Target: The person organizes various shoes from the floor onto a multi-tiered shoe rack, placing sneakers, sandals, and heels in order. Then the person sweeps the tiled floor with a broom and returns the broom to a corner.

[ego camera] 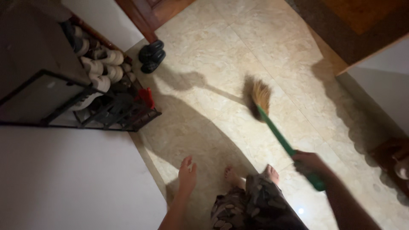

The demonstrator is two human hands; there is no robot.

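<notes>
Floor [238,51] of pale marble-look tiles filled view, person's shadow across it. Shoe rack [106,106] stood at left wall, pale shoes stacked inside; dark sandals [152,56] lay beside door frame. Broom [272,123], green handle, straw head touching floor ahead of bare feet. Right hand [310,164] was clenched around handle. Left hand [187,173] hung empty, fingers spread.

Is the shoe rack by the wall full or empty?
Mostly full: the shoe rack has pale shoes crowding its shelves, and a dark pair sits on the floor beyond it.
</notes>
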